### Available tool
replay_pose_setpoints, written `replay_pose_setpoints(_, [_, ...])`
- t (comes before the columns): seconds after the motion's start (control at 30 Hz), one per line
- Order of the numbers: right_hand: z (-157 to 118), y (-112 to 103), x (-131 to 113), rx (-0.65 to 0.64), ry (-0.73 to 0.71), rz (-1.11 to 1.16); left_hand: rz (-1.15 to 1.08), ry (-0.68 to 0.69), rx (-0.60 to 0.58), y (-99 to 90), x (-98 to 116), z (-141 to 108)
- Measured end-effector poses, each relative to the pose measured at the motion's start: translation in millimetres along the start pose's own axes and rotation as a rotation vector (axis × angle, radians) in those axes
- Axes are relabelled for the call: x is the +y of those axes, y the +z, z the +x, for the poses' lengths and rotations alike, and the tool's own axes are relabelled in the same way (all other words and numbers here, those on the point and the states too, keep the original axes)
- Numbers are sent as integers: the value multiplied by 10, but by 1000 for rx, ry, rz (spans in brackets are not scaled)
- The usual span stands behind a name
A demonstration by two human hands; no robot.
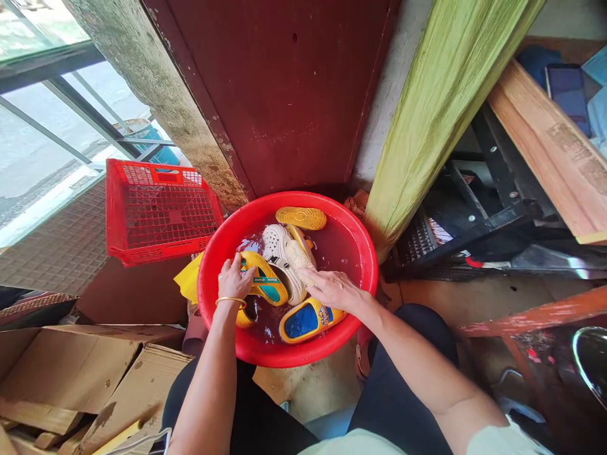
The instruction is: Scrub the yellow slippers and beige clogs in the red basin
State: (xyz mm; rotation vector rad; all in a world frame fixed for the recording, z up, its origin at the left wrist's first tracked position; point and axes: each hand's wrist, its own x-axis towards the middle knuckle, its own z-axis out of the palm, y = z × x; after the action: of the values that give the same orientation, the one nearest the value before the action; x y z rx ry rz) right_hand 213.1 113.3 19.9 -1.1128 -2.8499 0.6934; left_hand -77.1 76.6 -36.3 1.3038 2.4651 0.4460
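Nearest the camera, below the red basin (222, 243), flattened cardboard boxes (71, 370) are lying to its lower left, and the person's dark-clad knees are flanking its near rim.

Inside the basin, several shoes are sitting in reddish water. Left hand (233, 278), wearing a gold bangle (231, 301), is curling over the heel end of a yellow sandal with a teal insole (266, 284); fingers are bent around its edge, grasping it. Right hand (332, 287) is lying flat with fingers extended, fingertips touching a cream clog (283, 259) at the basin's middle; palm is loose, not clenched. Whether it is actually gripping the clog, cannot tell.

Just under the right hand, toward the basin's near right rim, a yellow slipper with a blue insole (303, 320) is floating. At the basin's far rim, a yellow sole (301, 218) is lying upturned.

Left of the basin, a red plastic crate (159, 215) is standing tilted, nearly touching the rim. Behind the basin, a dark red panel (284, 88) is rising; right of the basin, a green post (427, 120) is leaning.
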Motion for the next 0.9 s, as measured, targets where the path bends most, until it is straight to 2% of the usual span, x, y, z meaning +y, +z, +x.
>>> replay_pose_setpoints(0.17, [7, 53, 48, 1, 59, -15, 89, 92, -110, 125, 16, 34])
replay_pose_setpoints(0.43, [119, 94, 12, -84, 15, -29, 198, 59, -177, 246, 118, 0])
replay_pose_setpoints(0.77, [260, 220, -43, -89, -21, 11, 281, 27, -141, 381, 273, -134])
replay_pose_setpoints(0.83, [237, 163, 7, -52, -43, 62, 225, 44, -86, 365, 285, -160])
replay_pose_setpoints(0.9, [191, 65, 101, 49, -56, 153, 131, 111, 37, 339, 327, -204])
